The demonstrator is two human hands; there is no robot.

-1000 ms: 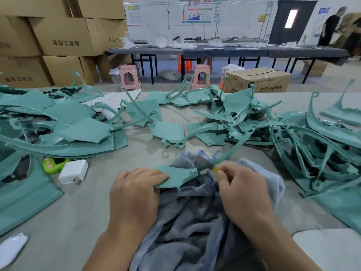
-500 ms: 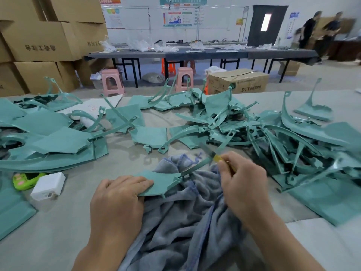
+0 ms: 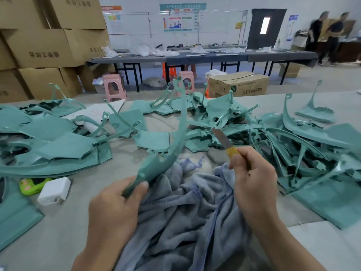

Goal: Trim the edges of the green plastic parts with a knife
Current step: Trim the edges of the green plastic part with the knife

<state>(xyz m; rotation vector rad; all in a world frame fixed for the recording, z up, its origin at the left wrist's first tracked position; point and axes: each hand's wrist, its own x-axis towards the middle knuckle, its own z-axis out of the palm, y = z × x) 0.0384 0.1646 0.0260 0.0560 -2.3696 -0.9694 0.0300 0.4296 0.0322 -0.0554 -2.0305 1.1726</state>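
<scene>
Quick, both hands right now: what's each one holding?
Left hand: grips the wide end of a curved green plastic part, lifted over the grey cloth.
Right hand: closed on the knife, blade up, clear of the part.

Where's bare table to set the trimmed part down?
Bare strip of table along the near left edge, between the white adapter and the grey cloth. Smaller gap between the left pile and the cloth. Right pile is crowded; the far middle is cluttered too.
</scene>
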